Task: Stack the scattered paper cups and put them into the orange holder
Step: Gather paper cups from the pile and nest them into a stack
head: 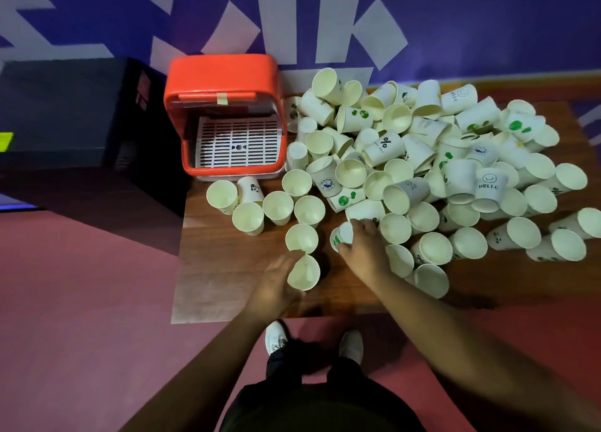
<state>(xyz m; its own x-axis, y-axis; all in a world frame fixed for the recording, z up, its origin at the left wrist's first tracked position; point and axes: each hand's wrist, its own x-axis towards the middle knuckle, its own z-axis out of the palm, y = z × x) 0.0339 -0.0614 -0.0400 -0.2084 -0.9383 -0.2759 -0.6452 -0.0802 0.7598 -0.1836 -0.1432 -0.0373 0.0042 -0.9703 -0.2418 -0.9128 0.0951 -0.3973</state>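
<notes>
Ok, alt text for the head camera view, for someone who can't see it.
A left hand holds a paper cup, the right hand grips a green-printed cup, beside a heap of cups on a wooden table; orange holder behind.

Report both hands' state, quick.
Left hand: holds a plain cup, mouth up.
Right hand: fingers curled round a green-print cup at the pile's edge.

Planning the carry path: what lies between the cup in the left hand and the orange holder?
In the head view, a cluster of upright cups stands on the table between the held cup and the holder.
</notes>
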